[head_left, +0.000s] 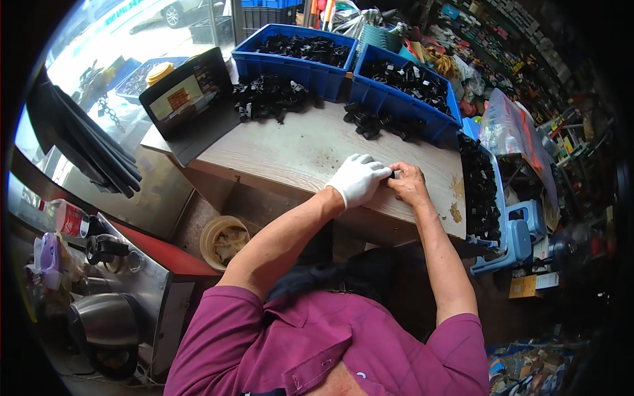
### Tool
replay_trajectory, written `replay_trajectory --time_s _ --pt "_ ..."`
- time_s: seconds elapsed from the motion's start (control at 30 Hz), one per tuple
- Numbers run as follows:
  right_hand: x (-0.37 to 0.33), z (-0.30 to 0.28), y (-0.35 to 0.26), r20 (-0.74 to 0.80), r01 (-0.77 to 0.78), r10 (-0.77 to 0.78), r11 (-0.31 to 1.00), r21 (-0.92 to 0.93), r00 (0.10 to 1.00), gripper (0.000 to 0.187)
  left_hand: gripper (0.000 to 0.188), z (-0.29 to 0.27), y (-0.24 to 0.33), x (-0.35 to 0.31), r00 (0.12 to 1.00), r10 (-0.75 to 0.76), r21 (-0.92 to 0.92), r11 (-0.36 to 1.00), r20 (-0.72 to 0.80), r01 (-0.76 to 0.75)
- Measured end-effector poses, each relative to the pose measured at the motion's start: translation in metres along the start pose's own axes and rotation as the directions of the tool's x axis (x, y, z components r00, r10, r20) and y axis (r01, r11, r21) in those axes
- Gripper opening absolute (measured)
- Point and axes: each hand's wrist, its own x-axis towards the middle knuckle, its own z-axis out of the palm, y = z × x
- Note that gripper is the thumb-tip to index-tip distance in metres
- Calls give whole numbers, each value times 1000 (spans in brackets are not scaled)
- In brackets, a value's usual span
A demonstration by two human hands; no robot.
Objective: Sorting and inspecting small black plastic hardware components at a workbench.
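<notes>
Gloved left hand, bare right hand | I pinched a small black piece between them | over the desk

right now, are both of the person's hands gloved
No, the left hand wears a white glove, but the right hand is bare.

Daylight glare upper left, dim right, fisheye-bent dark edges
</notes>
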Motion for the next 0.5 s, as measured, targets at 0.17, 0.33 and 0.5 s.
replay_trajectory --time_s 0.17,0.33,0.5 --pt "-3 2 -12 0 -133 136 970 201 991 37 39 -10 -7 1 986 -163 -189 970 -37 154" --pt "-22 -17 -5 41 -257 283 789 558 958 39 32 -11 -8 -2 969 -247 -219 947 -25 235" --pt "-38 -52 25 -62 -227 382 664 712 922 41 23 -12 -7 -1 990 -139 -129 982 -24 135"
